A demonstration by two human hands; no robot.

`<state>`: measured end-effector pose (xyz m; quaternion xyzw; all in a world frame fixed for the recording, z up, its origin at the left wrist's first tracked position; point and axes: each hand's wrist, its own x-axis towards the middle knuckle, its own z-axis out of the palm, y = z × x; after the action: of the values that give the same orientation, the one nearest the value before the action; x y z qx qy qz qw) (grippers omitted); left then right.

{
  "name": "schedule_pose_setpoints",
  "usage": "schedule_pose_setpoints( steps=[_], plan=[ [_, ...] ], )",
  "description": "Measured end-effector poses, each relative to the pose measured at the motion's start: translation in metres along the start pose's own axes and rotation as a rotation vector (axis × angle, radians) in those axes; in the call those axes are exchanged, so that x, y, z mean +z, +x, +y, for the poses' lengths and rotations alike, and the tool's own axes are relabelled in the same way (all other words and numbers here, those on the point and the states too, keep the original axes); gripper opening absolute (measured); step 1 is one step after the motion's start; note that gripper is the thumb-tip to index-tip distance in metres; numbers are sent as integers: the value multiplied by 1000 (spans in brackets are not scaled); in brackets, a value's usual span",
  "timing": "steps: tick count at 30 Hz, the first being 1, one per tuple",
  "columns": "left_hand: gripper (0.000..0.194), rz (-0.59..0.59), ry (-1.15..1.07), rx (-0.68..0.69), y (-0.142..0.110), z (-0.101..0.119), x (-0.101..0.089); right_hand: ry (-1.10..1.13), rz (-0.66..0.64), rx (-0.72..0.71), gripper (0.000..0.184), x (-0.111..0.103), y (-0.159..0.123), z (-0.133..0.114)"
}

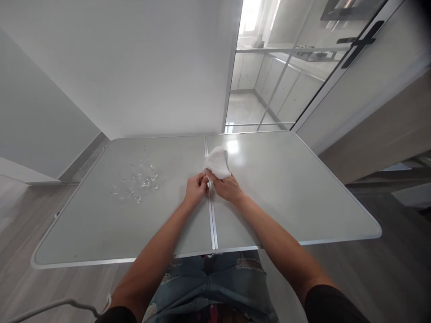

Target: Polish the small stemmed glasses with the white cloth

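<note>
A folded or bunched white cloth, perhaps a tissue, is gripped by my right hand above the table's middle seam. Close against it on the left, my left hand has its fingers pinched together near the cloth's lower corner. What sits between those left fingertips is too small to make out. Water drops and small puddles, or similar clear shiny bits, lie scattered on the left half of the table.
The grey folding table has a metal rim and a metal seam down its middle. A white wall stands behind it. At the back right is a glass door with a black handle.
</note>
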<state>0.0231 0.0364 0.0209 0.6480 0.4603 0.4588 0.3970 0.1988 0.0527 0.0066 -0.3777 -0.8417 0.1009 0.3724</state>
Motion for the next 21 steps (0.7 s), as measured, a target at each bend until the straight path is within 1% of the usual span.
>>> schedule_pose_setpoints(
  steps=[3,6,8,11,13,16,19,21],
  plan=[
    [34,-22,253,89,-1,-2,-2,-6,-30,-92,50,-7,1,-3],
    [20,-51,557,200,0,-7,-3,-20,-71,-156,54,-14,3,-7],
    [13,-91,723,231,0,-10,-5,-33,-95,-175,54,-18,5,-9],
    [12,-162,883,238,-1,-12,-6,-34,-124,-158,50,-22,8,-9],
    [12,-215,957,252,-2,-12,-6,2,-147,-78,46,-25,9,-6],
    [15,-292,1013,283,-4,-12,-6,129,-197,135,34,-28,9,0],
    [21,-334,1007,304,-5,-10,-7,359,-213,311,25,-30,11,7],
    [23,-339,995,314,-5,-9,-9,589,-200,392,25,-31,13,10]
  ],
)
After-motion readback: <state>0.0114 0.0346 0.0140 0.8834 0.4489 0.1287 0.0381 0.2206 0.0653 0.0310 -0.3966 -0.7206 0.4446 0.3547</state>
